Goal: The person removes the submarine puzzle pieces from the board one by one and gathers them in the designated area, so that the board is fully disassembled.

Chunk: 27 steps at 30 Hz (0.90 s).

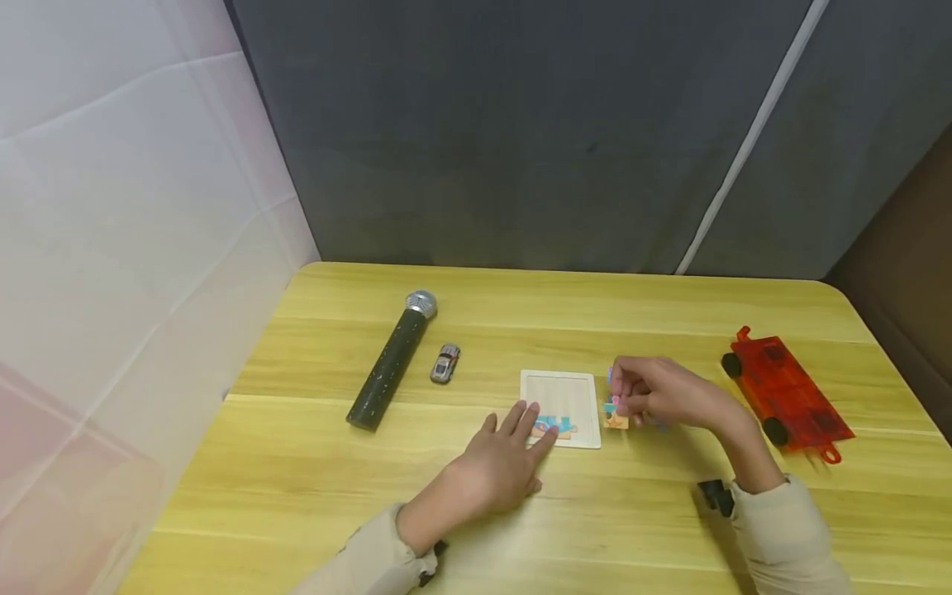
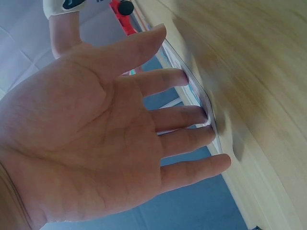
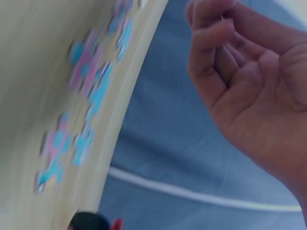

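Observation:
A shallow square wooden puzzle tray [image 1: 559, 387] lies on the table, with several joined blue and orange puzzle pieces [image 1: 563, 425] along its near edge. My left hand [image 1: 500, 464] spreads over the tray's near left side, fingers nearly straight and fingertips at the pieces. The palm of the left hand [image 2: 100, 120] faces its wrist camera. Right of the tray, my right hand [image 1: 654, 395] pinches a small puzzle piece between thumb and fingertips, mostly hidden by them. A starfish puzzle piece [image 1: 616, 421] shows just below those fingertips. Other loose pink and blue pieces [image 3: 86, 62] lie beneath the right hand [image 3: 249, 81].
A black microphone [image 1: 390, 364] with a silver head lies at the left, and a small toy car [image 1: 445, 364] sits beside it. To the right is a translucent red toy trailer [image 1: 792, 388] with black wheels. Dark panelling [image 1: 521, 132] stands behind the table's far edge.

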{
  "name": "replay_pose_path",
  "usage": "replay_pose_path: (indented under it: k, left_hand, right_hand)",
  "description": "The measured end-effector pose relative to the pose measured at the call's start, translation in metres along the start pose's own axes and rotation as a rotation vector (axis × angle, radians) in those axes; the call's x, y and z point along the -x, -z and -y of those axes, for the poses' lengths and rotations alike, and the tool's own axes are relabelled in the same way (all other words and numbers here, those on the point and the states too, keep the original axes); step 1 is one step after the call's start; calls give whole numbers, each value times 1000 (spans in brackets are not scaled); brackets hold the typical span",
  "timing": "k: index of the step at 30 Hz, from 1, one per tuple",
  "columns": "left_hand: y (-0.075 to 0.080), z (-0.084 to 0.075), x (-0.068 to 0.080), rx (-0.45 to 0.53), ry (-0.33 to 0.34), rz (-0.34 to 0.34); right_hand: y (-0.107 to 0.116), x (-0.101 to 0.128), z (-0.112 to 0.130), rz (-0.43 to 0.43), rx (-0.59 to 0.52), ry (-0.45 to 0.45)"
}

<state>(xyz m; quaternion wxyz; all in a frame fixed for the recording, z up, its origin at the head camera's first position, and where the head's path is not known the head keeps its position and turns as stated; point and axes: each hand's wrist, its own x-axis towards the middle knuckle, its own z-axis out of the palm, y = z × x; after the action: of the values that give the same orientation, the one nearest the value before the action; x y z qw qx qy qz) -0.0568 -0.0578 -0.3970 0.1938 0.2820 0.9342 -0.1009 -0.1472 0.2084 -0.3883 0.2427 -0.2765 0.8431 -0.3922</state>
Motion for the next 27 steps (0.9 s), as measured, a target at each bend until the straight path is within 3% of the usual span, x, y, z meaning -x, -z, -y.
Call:
replay_pose_path:
  k: [5, 10, 17, 27]
  left_hand:
    - [-2, 1, 2, 11, -5, -3]
    - [-2, 2, 3, 11, -8, 6]
    - [-2, 2, 3, 1, -8, 3]
    - [-1, 4, 3, 44, -16, -4]
  right_hand:
    - [17, 13, -19, 131, -47, -42]
    - [34, 35, -46, 247, -163, -186]
    - [43, 52, -55, 152, 8, -409]
    - [37, 49, -48, 53, 171, -466]
